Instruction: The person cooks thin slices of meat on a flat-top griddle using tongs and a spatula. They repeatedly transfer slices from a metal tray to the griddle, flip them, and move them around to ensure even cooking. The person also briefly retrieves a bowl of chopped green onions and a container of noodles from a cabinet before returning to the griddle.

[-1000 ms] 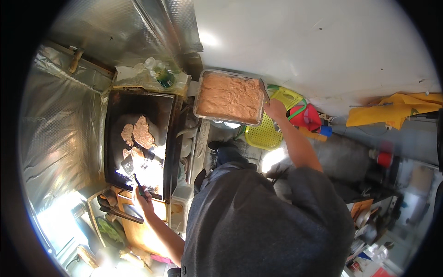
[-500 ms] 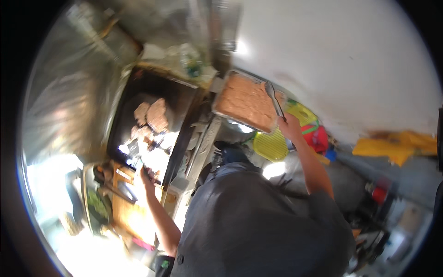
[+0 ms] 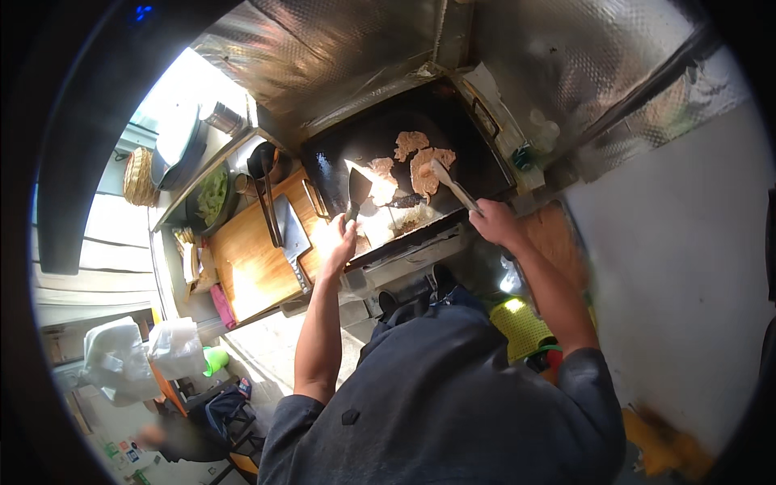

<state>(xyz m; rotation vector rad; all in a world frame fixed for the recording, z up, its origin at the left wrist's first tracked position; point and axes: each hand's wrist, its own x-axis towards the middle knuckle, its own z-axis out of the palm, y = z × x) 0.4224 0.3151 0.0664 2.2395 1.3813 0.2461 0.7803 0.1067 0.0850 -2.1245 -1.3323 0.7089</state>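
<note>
My left hand is closed around the handle of a scraper, its flat blade over the near left part of a black griddle. Closed on metal tongs, my right hand reaches over the griddle's near right side. The tongs' tips are at a large flat piece of meat; I cannot tell whether they grip it. A smaller meat piece lies behind it, and another one sits beside the scraper blade. Dark charred bits lie nearer me.
Left of the griddle, a wooden board bears a cleaver and another pair of tongs. Beyond it sits a bowl of green leaves. At my right is a tray of raw meat mixture, partly behind my arm, above a yellow crate.
The view has turned left. My right hand has carried the tongs from over the meat tray to the meat on the griddle. My left hand keeps the scraper at the griddle.
</note>
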